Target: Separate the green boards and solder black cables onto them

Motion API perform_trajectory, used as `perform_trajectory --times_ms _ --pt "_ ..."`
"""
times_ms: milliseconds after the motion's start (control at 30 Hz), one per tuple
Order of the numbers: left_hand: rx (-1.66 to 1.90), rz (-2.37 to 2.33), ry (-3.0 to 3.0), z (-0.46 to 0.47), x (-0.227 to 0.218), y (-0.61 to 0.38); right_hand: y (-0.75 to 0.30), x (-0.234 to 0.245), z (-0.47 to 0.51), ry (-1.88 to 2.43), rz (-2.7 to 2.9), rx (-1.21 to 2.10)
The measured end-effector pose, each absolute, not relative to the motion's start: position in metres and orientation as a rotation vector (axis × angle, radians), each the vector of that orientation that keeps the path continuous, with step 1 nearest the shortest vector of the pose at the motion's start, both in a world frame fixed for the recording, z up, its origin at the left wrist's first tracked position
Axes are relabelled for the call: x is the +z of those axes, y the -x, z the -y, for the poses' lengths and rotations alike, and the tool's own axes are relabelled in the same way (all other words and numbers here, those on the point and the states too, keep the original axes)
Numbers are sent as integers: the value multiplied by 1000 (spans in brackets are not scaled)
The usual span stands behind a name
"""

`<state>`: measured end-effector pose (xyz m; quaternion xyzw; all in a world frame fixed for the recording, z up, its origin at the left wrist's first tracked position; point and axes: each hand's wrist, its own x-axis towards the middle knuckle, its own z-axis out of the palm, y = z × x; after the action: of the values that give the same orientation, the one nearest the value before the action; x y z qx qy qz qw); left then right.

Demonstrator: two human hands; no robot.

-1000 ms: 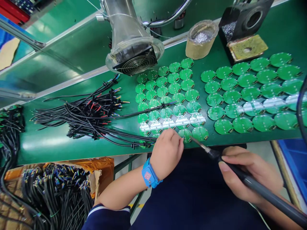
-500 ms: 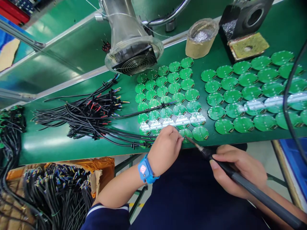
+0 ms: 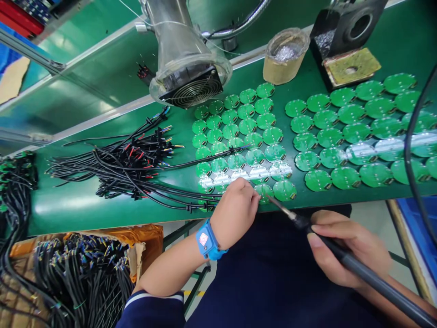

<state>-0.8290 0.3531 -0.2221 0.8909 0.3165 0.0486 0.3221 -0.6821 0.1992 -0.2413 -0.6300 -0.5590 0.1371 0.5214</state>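
Right hand (image 3: 355, 241) is closed around a soldering iron (image 3: 367, 272), its long axis slanting from lower right toward centre. Tip meets or nearly meets a round circuit board (image 3: 262, 192), right of centre, nearer the left hand (image 3: 235, 213): fingers curled, any grip hidden.

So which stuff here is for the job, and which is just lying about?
Probably for the job:
soldering iron, in the right hand
round green circuit boards
black cables
soldering-iron stand
yellow sponge

Probably just lying about:
flat cardboard piece, top left
blue bin, right edge
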Motion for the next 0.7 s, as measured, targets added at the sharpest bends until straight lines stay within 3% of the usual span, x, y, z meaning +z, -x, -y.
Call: perform_trajectory --times_ms 267,467,700 --pt "98 -866 -2414 -361 -213 827 667 -236 -192 1468 1159 378" --pt "476 -997 -2734 -424 -220 810 662 -231 -195 1521 1091 288" --pt "622 -653 -2651 -447 -228 803 655 -233 -190 1500 1103 299"
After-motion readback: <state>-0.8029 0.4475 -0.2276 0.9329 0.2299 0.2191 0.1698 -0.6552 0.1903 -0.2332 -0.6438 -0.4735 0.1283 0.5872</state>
